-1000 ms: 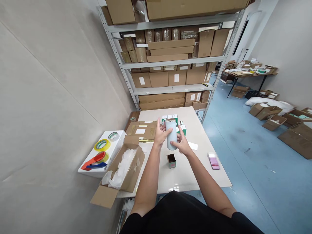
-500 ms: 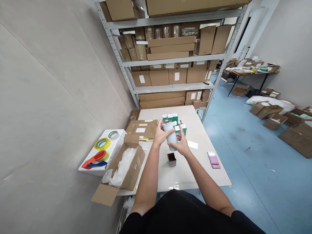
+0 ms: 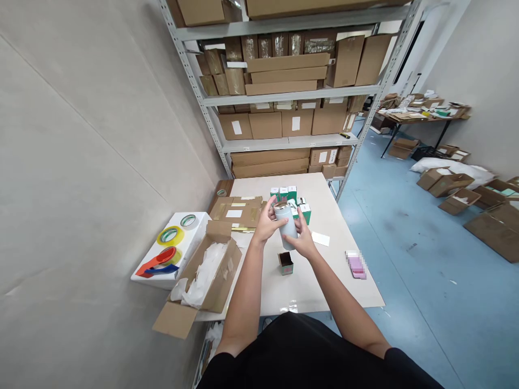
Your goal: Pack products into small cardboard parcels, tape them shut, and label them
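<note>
Both hands are gripping a pale blue tumbler (image 3: 286, 226) — the left hand (image 3: 266, 223) is holding its upper side, the right hand (image 3: 304, 242) its lower part. The left fingers are curling round the wall with the thumb pressing on the front; the right thumb is crossing low down, while the index finger is pointing up alongside. The tumbler is hanging over the surface (image 3: 340, 281), tilting a little, just beyond a small open box (image 3: 287, 268). Keeping it steady probably calls for even pressure from both sides and firm support near the base, since the smooth-looking wall could be slipping under light thumbs. Green-and-white cartons (image 3: 288, 192) are standing close behind — near enough, I judge, to be in the fingers' way. A white card (image 3: 320, 239) is lying to the right, flattened cardboard (image 3: 245, 216) to the left, and an open carton (image 3: 223, 276) is crowding the nearer left edge.
</note>
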Action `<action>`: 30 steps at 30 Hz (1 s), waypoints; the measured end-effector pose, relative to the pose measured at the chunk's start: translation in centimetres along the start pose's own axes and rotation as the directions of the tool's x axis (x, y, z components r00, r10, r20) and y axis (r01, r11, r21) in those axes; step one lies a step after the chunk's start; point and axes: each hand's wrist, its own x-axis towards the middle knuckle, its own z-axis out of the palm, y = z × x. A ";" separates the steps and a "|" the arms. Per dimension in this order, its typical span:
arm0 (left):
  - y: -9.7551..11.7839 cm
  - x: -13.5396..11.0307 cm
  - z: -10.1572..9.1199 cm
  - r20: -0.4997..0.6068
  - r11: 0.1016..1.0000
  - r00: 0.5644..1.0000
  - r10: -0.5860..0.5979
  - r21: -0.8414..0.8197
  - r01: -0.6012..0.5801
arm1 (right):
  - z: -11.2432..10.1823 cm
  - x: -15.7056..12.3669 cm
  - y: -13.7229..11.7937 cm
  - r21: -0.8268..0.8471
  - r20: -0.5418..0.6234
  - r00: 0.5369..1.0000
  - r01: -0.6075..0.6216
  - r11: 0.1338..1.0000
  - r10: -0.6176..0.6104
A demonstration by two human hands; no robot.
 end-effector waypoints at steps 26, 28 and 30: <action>-10.5 -3.6 -1.8 -0.370 0.936 0.925 -0.081 0.290 0.198 | -1.6 -5.1 16.1 -0.369 0.123 0.906 -0.337 0.866 0.405; -11.7 -4.1 -1.9 -0.354 0.941 0.930 -0.097 0.273 0.202 | -0.9 -6.4 18.1 -0.409 0.180 0.877 -0.344 0.845 0.445; -12.9 -4.5 -1.8 -0.321 0.947 0.940 -0.114 0.250 0.201 | -0.1 -7.3 19.5 -0.427 0.184 0.861 -0.365 0.827 0.475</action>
